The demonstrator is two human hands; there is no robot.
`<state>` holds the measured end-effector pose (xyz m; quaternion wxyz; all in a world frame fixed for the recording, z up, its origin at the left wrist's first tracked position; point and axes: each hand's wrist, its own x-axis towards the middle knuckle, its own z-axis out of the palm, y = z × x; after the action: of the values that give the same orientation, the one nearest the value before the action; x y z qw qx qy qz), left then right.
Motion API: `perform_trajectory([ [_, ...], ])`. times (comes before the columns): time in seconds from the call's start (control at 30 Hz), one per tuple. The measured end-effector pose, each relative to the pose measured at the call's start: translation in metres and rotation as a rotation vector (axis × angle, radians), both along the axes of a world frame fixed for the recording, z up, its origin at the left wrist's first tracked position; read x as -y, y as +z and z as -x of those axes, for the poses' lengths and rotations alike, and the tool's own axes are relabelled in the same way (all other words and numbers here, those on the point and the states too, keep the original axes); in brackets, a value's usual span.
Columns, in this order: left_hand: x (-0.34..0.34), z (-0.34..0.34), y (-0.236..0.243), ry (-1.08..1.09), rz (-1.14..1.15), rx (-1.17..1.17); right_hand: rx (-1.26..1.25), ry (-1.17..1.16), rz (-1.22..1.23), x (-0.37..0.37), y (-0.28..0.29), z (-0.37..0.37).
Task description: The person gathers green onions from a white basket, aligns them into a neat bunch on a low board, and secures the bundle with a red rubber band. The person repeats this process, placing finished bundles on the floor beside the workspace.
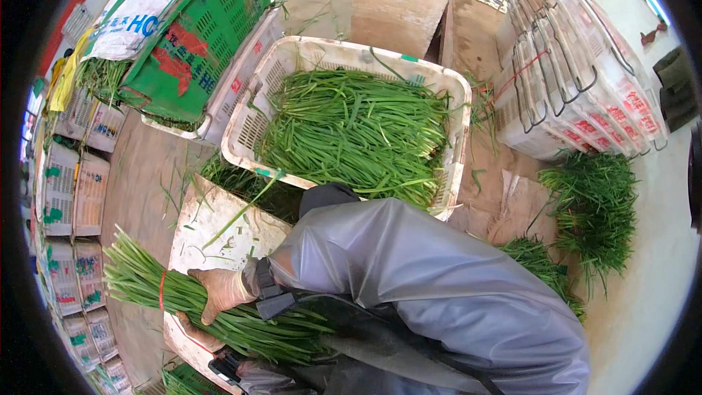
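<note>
A long bunch of green garlic chives [248, 322] lies across in front of me at the lower left, its pale cut ends to the left. A red band [162, 290] circles it near those ends. My gloved right hand [222, 292] is closed over the top of the bunch, just right of the band. From below, my gloved left hand [199, 332] grips the same bunch, its fingers partly hidden by the stalks. A thin red strand [194, 338] shows by the left hand. Under the bunch is a pale, dirty board [227, 230] with green scraps on it.
Beyond my arm stands a white basket [232, 128] heaped with chives. A green crate [212, 36] under a white sack is at the far left. Stacked white crates [578, 80] stand right, with loose chives [596, 212] below them. More crates [77, 271] line the left wall.
</note>
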<state>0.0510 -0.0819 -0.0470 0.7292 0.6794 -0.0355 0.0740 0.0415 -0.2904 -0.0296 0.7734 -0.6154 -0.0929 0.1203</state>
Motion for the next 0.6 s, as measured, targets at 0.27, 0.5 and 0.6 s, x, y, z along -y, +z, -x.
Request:
perform_trajectory([
  [0.27,0.005,-0.008,-0.026,-0.146,-0.090,-0.050,0.099,-0.113,-0.375,0.021,0.029,-0.007],
  [0.5,0.028,-0.036,-0.094,-0.417,-0.417,-0.086,0.218,-0.346,-0.452,0.115,0.089,-0.003],
  [0.6,0.048,-0.046,-0.130,-0.517,-0.546,-0.044,0.392,-0.638,-0.371,0.170,0.107,0.028],
])
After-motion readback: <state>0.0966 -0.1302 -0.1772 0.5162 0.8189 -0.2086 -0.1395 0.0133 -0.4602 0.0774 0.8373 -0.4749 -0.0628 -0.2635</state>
